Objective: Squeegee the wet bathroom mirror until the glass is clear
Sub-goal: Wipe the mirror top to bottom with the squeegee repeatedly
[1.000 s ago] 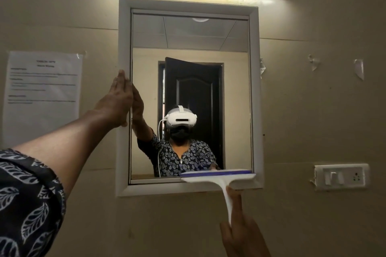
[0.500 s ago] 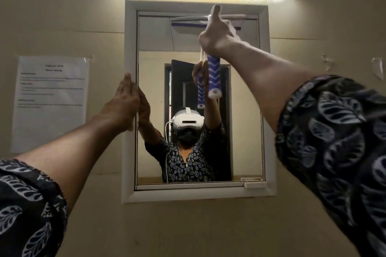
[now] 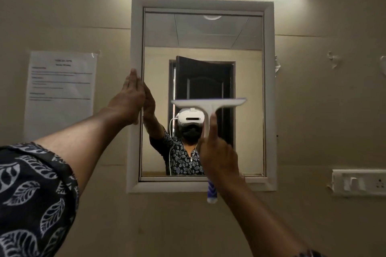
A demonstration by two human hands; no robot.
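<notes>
One paper notice (image 3: pixel 60 94) on the wall at left; our left hand (image 3: pixel 128 100), fingers pressed together and flat, steadies the mirror (image 3: pixel 248 89) by its frame; our right hand (image 3: pixel 218 156) is wrapped around the one squeegee (image 3: pixel 208 104), blade level at mid-glass; we judge steady pressure and one straight downward pull best; one switch plate (image 3: pixel 359 184) at right.

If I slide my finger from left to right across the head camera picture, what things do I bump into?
White paper notice taped to the wall → left hand on the mirror's white frame → white T-shaped squeegee held by the right hand → white switch plate.
</notes>
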